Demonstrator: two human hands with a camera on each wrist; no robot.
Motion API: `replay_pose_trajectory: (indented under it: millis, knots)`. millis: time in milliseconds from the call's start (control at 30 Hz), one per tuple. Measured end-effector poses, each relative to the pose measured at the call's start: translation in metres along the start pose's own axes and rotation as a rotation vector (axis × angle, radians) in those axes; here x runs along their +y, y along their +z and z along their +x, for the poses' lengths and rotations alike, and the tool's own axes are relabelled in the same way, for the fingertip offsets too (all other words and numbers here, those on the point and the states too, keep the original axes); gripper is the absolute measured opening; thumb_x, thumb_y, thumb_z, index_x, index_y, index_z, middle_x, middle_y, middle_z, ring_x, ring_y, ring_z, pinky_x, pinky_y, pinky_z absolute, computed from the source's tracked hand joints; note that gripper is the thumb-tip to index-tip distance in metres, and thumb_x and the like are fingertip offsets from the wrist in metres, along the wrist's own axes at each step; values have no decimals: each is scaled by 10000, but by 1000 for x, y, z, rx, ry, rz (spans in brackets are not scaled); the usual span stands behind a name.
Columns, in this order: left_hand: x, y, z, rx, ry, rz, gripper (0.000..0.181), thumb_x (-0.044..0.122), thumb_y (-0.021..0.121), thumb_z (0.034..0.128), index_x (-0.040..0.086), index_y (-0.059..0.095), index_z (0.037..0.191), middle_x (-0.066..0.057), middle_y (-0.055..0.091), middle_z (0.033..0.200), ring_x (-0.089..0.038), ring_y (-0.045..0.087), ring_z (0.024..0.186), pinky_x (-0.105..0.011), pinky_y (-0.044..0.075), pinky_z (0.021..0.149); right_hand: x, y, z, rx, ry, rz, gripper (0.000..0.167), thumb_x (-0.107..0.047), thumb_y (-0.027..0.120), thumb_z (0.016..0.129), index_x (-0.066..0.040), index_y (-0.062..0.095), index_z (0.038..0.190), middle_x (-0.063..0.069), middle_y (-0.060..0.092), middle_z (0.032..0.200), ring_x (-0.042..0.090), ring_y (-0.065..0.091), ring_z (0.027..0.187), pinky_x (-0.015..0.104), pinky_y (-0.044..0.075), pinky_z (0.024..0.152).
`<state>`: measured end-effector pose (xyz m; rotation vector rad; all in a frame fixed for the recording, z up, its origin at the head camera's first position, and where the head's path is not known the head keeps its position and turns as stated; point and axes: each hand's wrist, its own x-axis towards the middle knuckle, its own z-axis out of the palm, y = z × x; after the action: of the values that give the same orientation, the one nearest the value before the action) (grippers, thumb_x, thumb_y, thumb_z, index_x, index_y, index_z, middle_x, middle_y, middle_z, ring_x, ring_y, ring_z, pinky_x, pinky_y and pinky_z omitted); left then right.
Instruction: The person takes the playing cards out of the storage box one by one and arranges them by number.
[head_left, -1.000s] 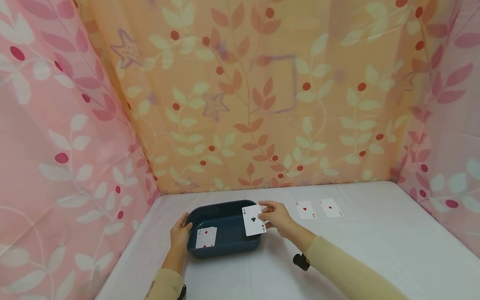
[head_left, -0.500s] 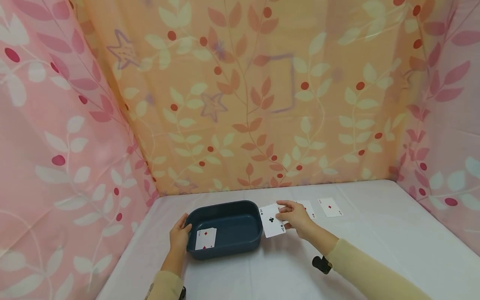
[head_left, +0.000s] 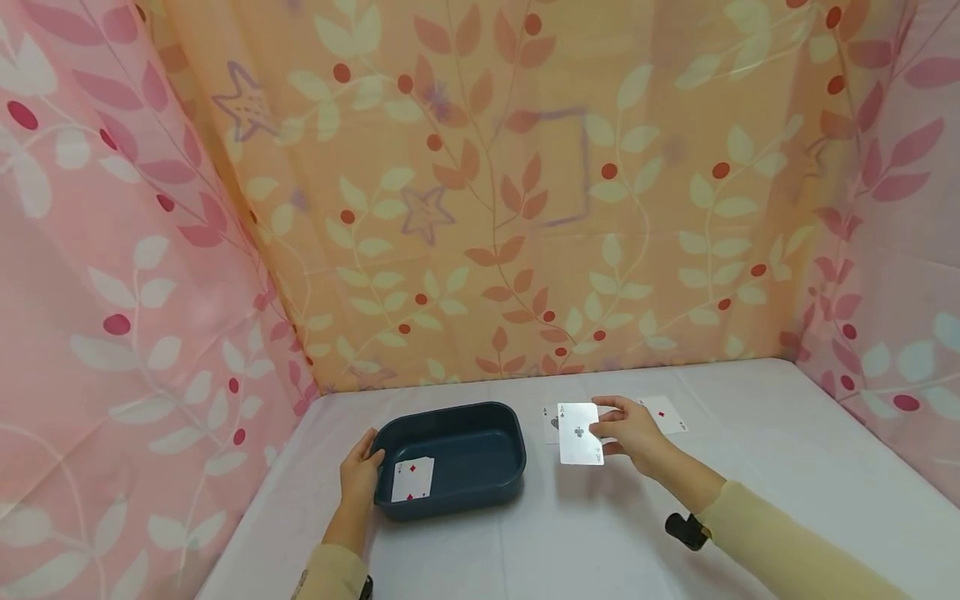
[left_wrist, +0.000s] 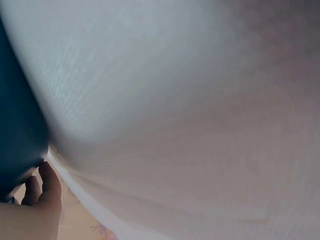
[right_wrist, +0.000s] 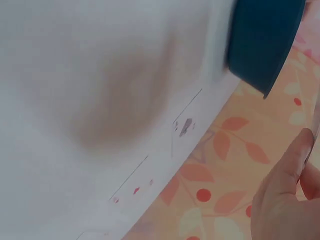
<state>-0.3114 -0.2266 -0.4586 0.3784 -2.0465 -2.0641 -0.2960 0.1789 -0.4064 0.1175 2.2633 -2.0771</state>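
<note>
My right hand pinches a playing card, the ace of clubs, by its right edge, raised above the table. Just behind it lies an ace of spades, partly covered in the head view. A card with red hearts shows in the right wrist view; my hand mostly hides it from the head camera. The ace of diamonds lies furthest right. My left hand grips the left rim of a dark blue plastic basin. Inside, at its left end, rest stacked cards with a diamond card on top.
A white cloth covers the table. Patterned curtains hang at the back and on both sides. Each wrist wears a black strap-on device.
My right hand has carried the ace of clubs rightward, from over the basin's right end to in front of the laid cards. The left hand and basin stay in place.
</note>
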Motion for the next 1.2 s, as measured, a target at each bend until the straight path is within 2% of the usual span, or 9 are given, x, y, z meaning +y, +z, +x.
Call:
replay_pose_trajectory:
  millis: [533, 800, 967, 1200]
  knots:
    - [3, 1, 0, -4, 23, 35, 507, -43, 442, 996, -52, 298, 1481, -229, 267, 1523, -345, 245, 1422, -434, 202, 1149, 2, -66, 5, 4, -36, -98, 632, 6, 630, 899, 116, 311, 1433, 49, 655, 911, 151, 654, 778, 306, 570, 678]
    - [3, 0, -1, 2, 12, 46, 511, -46, 436, 996, -48, 288, 1486, -224, 261, 1528, -347, 243, 1424, -439, 202, 1148, 8, -88, 4, 34, -17, -148, 637, -28, 641, 902, 103, 325, 1439, 23, 642, 874, 127, 638, 762, 294, 555, 649]
    - [4, 0, -1, 3, 23, 45, 508, -47, 441, 994, -56, 293, 1480, -227, 267, 1522, -348, 245, 1422, -435, 201, 1151, 9, -101, 5, 41, -12, -152, 655, -36, 629, 911, 101, 293, 1457, 18, 614, 899, 107, 629, 759, 286, 552, 651]
    - [3, 0, -1, 9, 4, 67, 507, -40, 440, 999, -42, 297, 1485, -219, 269, 1526, -341, 237, 1428, -433, 194, 1156, 11, -122, 10, 61, 18, -150, 668, -57, 593, 938, 77, 236, 1488, -37, 602, 888, 95, 605, 742, 282, 522, 642]
